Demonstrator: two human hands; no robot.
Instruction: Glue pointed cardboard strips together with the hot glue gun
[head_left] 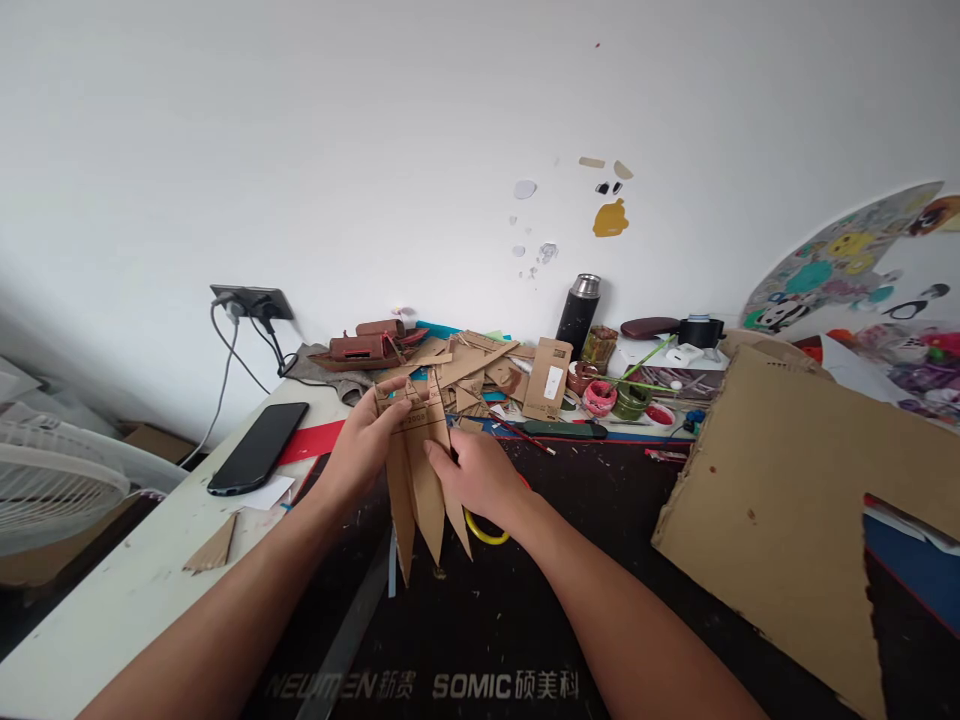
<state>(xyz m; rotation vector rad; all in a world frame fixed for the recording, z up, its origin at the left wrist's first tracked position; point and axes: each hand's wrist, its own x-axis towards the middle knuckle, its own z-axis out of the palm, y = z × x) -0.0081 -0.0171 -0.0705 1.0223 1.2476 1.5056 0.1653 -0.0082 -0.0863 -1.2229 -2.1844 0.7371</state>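
Several long, pointed cardboard strips [424, 488] are held up over the black mat, fanned out with their tips toward me. My left hand [367, 432] is closed on their upper left part, thumb across the printed face. My right hand [480, 468] grips the strip on the right side, thumb on the front. Partly hidden beneath my right wrist lies a yellow and red ring-shaped handle [486, 534], probably of scissors. A clear ruler [352, 625] rests on the black mat [600, 580] below the strips.
Cardboard scraps [480, 365] pile up behind my hands, beside a brown model boat [367, 348]. Paint jars [600, 397] and a black thermos [579, 315] stand at the back. A large cardboard sheet [780, 500] covers the right; a phone [259, 448] lies left.
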